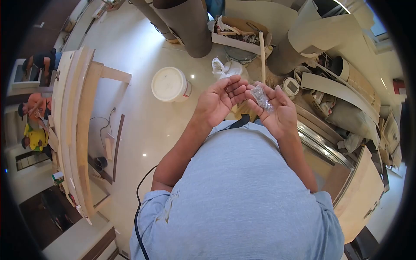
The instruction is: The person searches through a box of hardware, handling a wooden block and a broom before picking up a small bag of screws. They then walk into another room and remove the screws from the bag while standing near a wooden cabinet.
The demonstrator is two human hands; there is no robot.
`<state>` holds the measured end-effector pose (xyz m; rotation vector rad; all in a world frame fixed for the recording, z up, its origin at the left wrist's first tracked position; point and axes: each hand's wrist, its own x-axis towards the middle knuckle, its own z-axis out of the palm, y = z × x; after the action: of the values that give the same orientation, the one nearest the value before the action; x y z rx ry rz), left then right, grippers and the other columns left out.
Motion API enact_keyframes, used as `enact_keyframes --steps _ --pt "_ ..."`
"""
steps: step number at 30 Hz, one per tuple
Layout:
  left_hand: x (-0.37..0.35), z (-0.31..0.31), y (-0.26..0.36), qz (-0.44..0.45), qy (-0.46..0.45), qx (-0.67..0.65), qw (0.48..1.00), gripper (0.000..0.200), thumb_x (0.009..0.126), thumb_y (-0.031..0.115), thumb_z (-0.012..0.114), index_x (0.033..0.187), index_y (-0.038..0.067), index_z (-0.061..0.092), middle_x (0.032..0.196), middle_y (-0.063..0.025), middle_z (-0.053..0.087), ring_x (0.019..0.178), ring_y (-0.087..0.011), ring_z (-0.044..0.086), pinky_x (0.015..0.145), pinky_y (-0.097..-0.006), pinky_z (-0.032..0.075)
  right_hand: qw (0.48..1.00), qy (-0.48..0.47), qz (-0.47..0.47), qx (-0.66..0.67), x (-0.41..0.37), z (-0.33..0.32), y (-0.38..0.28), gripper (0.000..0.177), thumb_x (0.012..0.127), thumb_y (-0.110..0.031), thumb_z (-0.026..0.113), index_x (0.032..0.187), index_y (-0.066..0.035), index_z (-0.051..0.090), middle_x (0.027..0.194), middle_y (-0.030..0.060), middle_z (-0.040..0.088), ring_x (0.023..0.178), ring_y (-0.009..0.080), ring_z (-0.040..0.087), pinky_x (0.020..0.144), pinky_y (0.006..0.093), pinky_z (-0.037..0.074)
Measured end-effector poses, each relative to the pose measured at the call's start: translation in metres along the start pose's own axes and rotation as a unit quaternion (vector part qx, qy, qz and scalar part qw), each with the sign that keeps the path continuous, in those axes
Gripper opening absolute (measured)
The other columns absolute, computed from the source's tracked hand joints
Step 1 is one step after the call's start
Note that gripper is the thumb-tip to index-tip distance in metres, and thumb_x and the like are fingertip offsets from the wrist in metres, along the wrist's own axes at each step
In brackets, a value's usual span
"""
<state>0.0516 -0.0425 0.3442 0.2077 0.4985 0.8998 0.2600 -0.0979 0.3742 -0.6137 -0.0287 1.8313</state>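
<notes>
A small clear plastic bag (262, 99) with small shiny pieces inside lies across the fingers of my right hand (281, 115), which is turned palm up. The thumb of that hand is raised beside the bag. What the pieces are is too small to make out. My left hand (219, 102) is also palm up, its fingers loosely curled and apart, with nothing in it. Its fingertips come close to those of my right hand, just left of the bag. Both hands are in front of my body at waist height.
A white lidded bucket (168, 84) stands on the floor ahead. A long wooden workbench (82, 130) runs along the left, with people beyond it. A box of scraps (240, 39), rolled sheets (186, 26) and stacked materials (346, 112) fill the front and right. A black cable (138, 203) hangs at my left side.
</notes>
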Motion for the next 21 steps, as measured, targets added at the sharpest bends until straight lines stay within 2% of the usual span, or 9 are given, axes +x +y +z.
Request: enact_keyframes --steps 4,6,7,8,12,14,17,20,21 --pt "-0.004 -0.002 0.006 -0.027 -0.048 -0.064 0.996 0.048 0.109 0.032 0.046 0.129 -0.009 0.058 0.126 -0.0230 0.064 0.120 -0.0301 0.063 0.109 -0.0428 0.050 1.000 0.018 -0.018 0.015 -0.004 0.005 0.003 0.061 0.111 -0.042 0.033 0.136 0.013 0.047 0.140 0.0342 0.052 0.130 0.0454 0.056 0.106 0.0505 0.053" --pt "-0.002 -0.008 0.005 -0.034 -0.046 -0.068 0.996 0.049 0.110 0.033 0.045 0.129 -0.009 0.058 0.126 -0.0230 0.064 0.120 -0.0303 0.062 0.110 -0.0429 0.049 0.999 -0.033 -0.001 0.020 -0.002 0.005 0.002 0.065 0.111 -0.046 0.032 0.135 0.012 0.048 0.141 0.0349 0.051 0.131 0.0454 0.055 0.107 0.0519 0.051" --pt "-0.001 -0.009 0.005 -0.026 -0.034 -0.064 0.997 0.050 0.110 0.034 0.044 0.129 -0.009 0.058 0.126 -0.0229 0.064 0.121 -0.0305 0.062 0.111 -0.0430 0.048 0.999 -0.026 -0.007 0.016 -0.004 0.006 0.002 0.065 0.111 -0.046 0.032 0.135 0.012 0.048 0.141 0.0349 0.051 0.131 0.0454 0.055 0.107 0.0519 0.051" --pt "-0.001 -0.006 0.004 -0.016 0.003 -0.031 0.999 0.049 0.109 0.036 0.047 0.128 -0.008 0.059 0.124 -0.0211 0.064 0.117 -0.0283 0.062 0.108 -0.0416 0.050 0.999 -0.023 -0.008 0.020 -0.004 0.009 0.003 0.066 0.111 -0.048 0.031 0.134 0.012 0.049 0.141 0.0349 0.051 0.130 0.0453 0.055 0.107 0.0521 0.051" --pt "0.001 -0.009 -0.004 -0.042 0.010 0.016 0.999 0.047 0.107 0.035 0.053 0.127 -0.007 0.060 0.122 -0.0178 0.065 0.113 -0.0239 0.063 0.103 -0.0392 0.052 1.000 -0.013 0.000 0.015 0.002 0.010 0.007 0.070 0.110 -0.052 0.031 0.134 0.011 0.050 0.139 0.0328 0.054 0.128 0.0439 0.057 0.106 0.0512 0.051" --pt "0.001 -0.004 -0.010 -0.024 -0.006 0.055 0.998 0.036 0.103 0.030 0.063 0.120 -0.002 0.062 0.115 -0.0133 0.068 0.108 -0.0200 0.065 0.092 -0.0347 0.056 1.000 -0.021 0.002 0.011 0.004 0.006 0.008 0.071 0.110 -0.053 0.031 0.134 0.011 0.050 0.138 0.0319 0.055 0.127 0.0433 0.058 0.106 0.0508 0.051" --pt "0.003 0.010 -0.008 -0.053 -0.035 0.137 0.988 0.028 0.102 0.025 0.065 0.116 0.001 0.065 0.106 -0.0102 0.070 0.101 -0.0174 0.067 0.087 -0.0325 0.057 0.998 -0.056 0.019 0.030 0.010 0.002 0.011 0.072 0.109 -0.054 0.032 0.135 0.010 0.050 0.134 0.0307 0.057 0.122 0.0417 0.060 0.104 0.0506 0.052" --pt "0.010 -0.010 -0.021 -0.045 -0.040 0.164 0.985 0.026 0.101 0.021 0.065 0.118 0.001 0.066 0.109 -0.0091 0.071 0.093 -0.0166 0.069 0.085 -0.0319 0.056 0.998 -0.054 0.033 0.001 0.014 0.002 0.020 0.067 0.110 -0.051 0.032 0.138 0.007 0.049 0.136 0.0261 0.057 0.122 0.0390 0.060 0.105 0.0515 0.051" --pt "0.011 -0.015 -0.026 -0.031 -0.033 0.184 0.982 0.024 0.101 0.020 0.066 0.117 0.003 0.067 0.108 -0.0078 0.071 0.092 -0.0151 0.068 0.083 -0.0308 0.056 0.999 0.008 0.008 -0.045 0.015 -0.003 0.026 0.063 0.110 -0.049 0.033 0.139 0.005 0.050 0.138 0.0231 0.057 0.124 0.0372 0.059 0.106 0.0519 0.050"
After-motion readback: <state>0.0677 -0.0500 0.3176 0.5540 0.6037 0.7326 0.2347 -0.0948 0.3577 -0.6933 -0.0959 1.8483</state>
